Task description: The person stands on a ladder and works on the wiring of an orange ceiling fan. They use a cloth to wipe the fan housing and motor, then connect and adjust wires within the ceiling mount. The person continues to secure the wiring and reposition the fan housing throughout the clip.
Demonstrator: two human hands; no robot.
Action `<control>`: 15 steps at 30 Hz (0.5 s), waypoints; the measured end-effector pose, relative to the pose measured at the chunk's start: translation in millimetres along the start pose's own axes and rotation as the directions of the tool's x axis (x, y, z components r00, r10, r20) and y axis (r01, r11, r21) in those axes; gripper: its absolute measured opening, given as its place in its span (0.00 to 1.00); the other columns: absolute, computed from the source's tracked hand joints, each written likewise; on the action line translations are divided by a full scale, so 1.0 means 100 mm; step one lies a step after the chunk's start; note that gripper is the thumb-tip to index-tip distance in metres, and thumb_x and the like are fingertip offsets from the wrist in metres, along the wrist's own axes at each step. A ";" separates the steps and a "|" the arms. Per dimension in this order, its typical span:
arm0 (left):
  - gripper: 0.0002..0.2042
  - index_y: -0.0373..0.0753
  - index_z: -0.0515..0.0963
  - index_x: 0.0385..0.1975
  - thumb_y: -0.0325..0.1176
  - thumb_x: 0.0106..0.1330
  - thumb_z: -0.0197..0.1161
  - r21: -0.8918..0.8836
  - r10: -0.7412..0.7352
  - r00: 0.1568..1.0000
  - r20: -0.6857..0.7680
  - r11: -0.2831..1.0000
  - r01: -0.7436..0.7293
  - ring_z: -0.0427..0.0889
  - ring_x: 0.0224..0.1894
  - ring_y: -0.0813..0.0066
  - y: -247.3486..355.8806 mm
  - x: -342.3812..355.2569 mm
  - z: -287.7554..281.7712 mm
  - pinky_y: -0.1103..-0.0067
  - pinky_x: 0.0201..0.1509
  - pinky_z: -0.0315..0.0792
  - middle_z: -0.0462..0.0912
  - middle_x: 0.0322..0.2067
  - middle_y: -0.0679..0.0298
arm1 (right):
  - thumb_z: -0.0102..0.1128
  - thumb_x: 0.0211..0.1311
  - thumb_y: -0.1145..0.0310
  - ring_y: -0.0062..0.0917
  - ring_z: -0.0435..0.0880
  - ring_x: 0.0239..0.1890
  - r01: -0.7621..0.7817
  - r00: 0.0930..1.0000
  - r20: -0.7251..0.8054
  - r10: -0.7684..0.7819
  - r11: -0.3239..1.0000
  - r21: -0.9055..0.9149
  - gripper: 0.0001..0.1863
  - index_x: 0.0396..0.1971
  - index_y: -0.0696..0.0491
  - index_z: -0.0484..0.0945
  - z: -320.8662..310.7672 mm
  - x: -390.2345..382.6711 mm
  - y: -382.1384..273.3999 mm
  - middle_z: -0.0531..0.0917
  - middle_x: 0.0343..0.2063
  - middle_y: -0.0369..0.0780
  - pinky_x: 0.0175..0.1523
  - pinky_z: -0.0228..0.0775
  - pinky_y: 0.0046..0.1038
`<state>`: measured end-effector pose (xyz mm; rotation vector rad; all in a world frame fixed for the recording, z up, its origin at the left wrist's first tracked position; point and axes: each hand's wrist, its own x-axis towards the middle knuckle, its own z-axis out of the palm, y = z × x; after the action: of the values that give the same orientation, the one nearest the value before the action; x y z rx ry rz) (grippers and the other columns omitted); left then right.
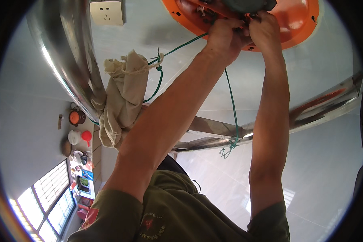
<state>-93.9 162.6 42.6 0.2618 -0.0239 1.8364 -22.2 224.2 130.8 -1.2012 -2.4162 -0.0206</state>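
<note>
At the top, a round orange shell holds a dark rounded part at its middle. Both my hands are raised against its near side. My left hand has its fingers closed and curled in beside the dark part. Close by, my right hand pinches near a small dark piece under that part. What the fingertips grip is too hidden to name. A green cord runs from behind my left hand to a tied beige cloth bag. Another green cord hangs below my hands to a knot at a metal bar.
Shiny metal tubes curve along the left, and a metal rail crosses at right. A white wall socket is at upper left. Beyond, a kitchen counter carries a cooker, a red ladle-like item and a sink, beside a barred window.
</note>
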 end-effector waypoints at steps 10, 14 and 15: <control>0.14 0.29 0.72 0.58 0.25 0.76 0.53 0.052 0.010 0.960 -0.278 0.999 0.004 0.82 0.46 0.63 0.00 0.03 0.27 0.59 0.55 0.81 0.80 0.52 0.54 | 0.49 0.60 0.75 0.48 0.88 0.48 -0.015 0.999 0.040 0.016 1.000 -0.025 0.20 0.49 0.62 0.84 -0.01 0.03 0.03 0.88 0.45 0.55 0.57 0.78 0.43; 0.13 0.28 0.73 0.57 0.23 0.76 0.53 0.038 0.005 0.983 -0.181 0.999 0.001 0.83 0.45 0.63 0.02 0.00 0.18 0.61 0.54 0.83 0.81 0.49 0.54 | 0.56 0.58 0.75 0.51 0.89 0.46 -0.089 0.996 0.000 0.091 0.977 0.193 0.13 0.39 0.64 0.85 -0.04 -0.03 -0.05 0.88 0.41 0.57 0.52 0.81 0.44; 0.13 0.29 0.73 0.56 0.23 0.76 0.53 0.058 0.002 0.992 -0.127 0.998 0.006 0.83 0.44 0.64 0.01 0.02 0.11 0.61 0.53 0.83 0.81 0.48 0.55 | 0.56 0.58 0.76 0.51 0.89 0.47 -0.095 0.995 -0.003 0.098 0.975 0.201 0.14 0.40 0.64 0.85 -0.04 -0.03 -0.06 0.88 0.42 0.57 0.53 0.81 0.44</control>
<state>-93.1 162.8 53.9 0.1849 0.1191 1.8504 -23.9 217.1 133.9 -1.2183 -2.2826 0.2388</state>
